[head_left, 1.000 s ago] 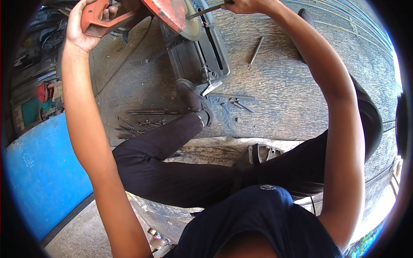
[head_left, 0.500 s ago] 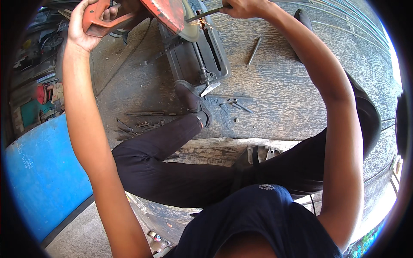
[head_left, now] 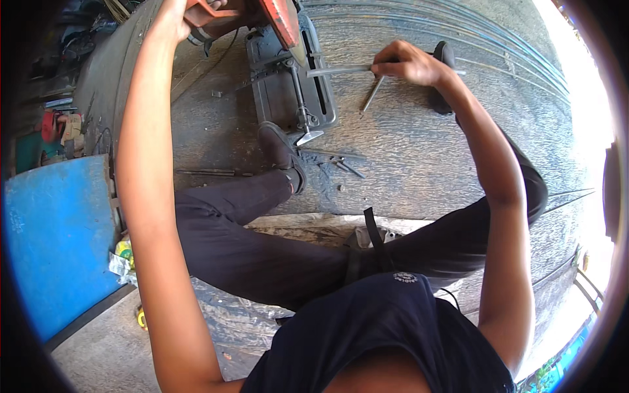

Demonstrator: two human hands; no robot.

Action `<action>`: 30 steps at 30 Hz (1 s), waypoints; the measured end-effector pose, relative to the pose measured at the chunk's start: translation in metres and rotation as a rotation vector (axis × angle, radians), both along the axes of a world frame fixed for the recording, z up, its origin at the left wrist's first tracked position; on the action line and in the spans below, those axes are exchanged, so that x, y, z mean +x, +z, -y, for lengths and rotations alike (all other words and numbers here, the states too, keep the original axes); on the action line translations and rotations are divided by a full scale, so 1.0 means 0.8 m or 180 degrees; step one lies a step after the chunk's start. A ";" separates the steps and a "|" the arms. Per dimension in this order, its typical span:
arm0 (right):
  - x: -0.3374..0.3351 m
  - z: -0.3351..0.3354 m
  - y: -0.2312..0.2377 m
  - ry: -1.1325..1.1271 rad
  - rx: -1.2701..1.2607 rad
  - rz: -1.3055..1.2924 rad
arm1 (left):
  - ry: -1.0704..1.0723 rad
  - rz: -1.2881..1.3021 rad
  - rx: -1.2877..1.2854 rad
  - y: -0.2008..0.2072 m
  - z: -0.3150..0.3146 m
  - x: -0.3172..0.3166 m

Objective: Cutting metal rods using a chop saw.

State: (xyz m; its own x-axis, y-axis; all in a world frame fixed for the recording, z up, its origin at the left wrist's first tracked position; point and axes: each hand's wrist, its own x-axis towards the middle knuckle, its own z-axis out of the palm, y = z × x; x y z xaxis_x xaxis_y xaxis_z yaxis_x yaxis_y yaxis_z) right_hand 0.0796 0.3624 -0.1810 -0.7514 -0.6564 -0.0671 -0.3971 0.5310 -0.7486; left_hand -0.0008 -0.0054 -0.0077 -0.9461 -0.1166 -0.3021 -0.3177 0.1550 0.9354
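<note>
At the top left, my left hand (head_left: 171, 23) is closed around the orange handle (head_left: 198, 18) of a chop saw, partly cut off by the picture's edge. The saw's red guard (head_left: 280, 23) and its abrasive wheel (head_left: 299, 54) are over the grey metal base (head_left: 274, 98). My right hand (head_left: 411, 63) is closed on a thin metal rod (head_left: 341, 69), held nearly level. Its left end lies beside the wheel, over the base's right side. Just below my right hand, a short loose rod (head_left: 372, 95) rests on the ground.
Long thin rods (head_left: 478, 36) run along the far right. Short metal pieces (head_left: 347, 167) and dark dust lie near my shoe (head_left: 278, 145). A blue metal panel (head_left: 59, 229) stands at the left. My other shoe (head_left: 443, 78) is right of my right hand.
My right hand has moved right and down, drawing the rod away from the wheel. The sparks at the wheel are gone. My left hand still grips the saw handle.
</note>
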 end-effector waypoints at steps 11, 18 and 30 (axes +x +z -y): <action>0.061 -0.024 -0.002 -0.0321 -0.1148 0.1453 | -0.0001 0.0313 -0.0135 -0.005 0.015 -0.015; 0.053 0.003 -0.054 -0.0624 -0.0807 0.0960 | -0.0075 0.0346 -0.0004 -0.005 0.015 -0.016; 0.052 0.100 -0.104 -0.1856 -0.0273 0.0036 | -0.0340 0.0484 0.0190 -0.004 0.020 -0.018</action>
